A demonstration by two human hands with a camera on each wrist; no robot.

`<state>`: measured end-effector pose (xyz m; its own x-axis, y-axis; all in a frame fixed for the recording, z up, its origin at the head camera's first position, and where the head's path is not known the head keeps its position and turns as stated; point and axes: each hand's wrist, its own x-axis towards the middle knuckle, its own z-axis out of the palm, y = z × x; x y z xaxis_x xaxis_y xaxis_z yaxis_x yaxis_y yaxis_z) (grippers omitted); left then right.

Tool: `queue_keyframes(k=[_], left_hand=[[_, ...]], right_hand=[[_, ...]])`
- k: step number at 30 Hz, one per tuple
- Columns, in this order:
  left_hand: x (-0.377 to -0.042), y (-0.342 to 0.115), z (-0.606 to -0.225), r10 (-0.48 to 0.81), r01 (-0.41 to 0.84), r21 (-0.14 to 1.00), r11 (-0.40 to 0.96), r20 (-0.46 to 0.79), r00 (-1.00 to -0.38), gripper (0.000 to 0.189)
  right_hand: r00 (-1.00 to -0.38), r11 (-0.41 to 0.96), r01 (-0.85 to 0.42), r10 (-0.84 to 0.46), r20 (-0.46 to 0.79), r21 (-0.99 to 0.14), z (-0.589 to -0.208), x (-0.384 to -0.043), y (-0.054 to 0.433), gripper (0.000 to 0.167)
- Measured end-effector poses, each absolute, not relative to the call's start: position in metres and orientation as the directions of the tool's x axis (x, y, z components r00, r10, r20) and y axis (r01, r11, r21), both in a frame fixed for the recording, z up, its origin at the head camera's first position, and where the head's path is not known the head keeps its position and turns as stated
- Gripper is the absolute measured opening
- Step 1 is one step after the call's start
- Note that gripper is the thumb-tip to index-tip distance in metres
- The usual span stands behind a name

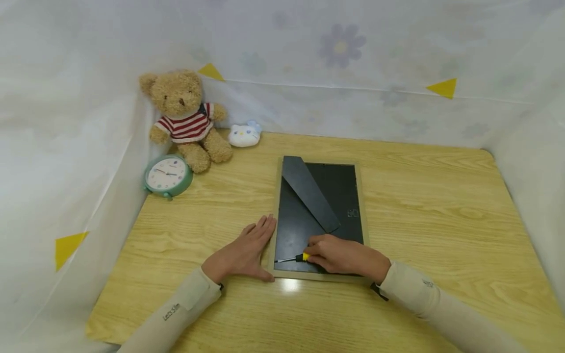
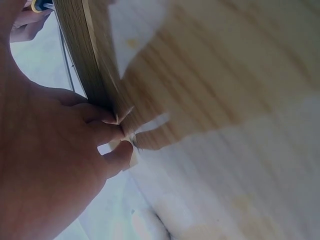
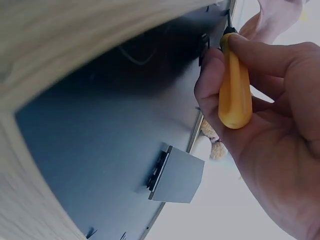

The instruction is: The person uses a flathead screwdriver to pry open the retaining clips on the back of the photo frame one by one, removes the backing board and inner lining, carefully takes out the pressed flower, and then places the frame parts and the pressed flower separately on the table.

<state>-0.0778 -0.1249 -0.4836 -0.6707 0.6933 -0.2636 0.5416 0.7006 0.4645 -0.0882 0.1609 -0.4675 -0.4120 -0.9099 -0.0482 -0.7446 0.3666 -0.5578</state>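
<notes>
A picture frame (image 1: 300, 240) lies back side up on the table, with a light wood rim and a black backing board. Its black easel leg (image 1: 309, 193) slants across the board. My right hand (image 1: 337, 254) grips a screwdriver by its yellow handle (image 3: 235, 92). The metal shaft (image 1: 287, 260) points left, its tip near the lower left edge of the frame; whether it touches a tab there I cannot tell. My left hand (image 1: 247, 250) lies spread along the frame's left side, fingers against the rim, as the left wrist view (image 2: 60, 145) also shows.
At the back left sits a teddy bear (image 1: 187, 120) in a striped shirt. A green alarm clock (image 1: 167, 175) is in front of it, and a small white plush cat head (image 1: 244, 135) to its right. White curtains (image 1: 282, 59) with yellow pennants surround the wooden table (image 1: 441, 220).
</notes>
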Motion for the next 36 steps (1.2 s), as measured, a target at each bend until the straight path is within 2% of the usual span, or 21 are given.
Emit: queue_keyframes(k=[13, 26, 36], left_hand=[[-0.076, -0.123, -0.485, 0.682, 0.546, 0.437, 0.715, -0.26, -0.684, 0.136], [-0.071, -0.123, -0.485, 0.694, 0.586, 0.401, 0.704, -0.215, -0.687, 0.133], [-0.071, -0.121, -0.485, 0.697, 0.6, 0.378, 0.705, -0.209, -0.686, 0.132]], right_hand=[[-0.433, 0.411, -0.754, -0.897, -0.083, -0.511, -0.468, -0.086, 0.155, 0.01], [-0.425, 0.39, -0.796, -0.904, -0.031, -0.463, -0.477, -0.082, 0.151, 0.01], [-0.466, 0.433, -0.788, -0.884, -0.035, -0.437, -0.476, -0.074, 0.149, 0.011]])
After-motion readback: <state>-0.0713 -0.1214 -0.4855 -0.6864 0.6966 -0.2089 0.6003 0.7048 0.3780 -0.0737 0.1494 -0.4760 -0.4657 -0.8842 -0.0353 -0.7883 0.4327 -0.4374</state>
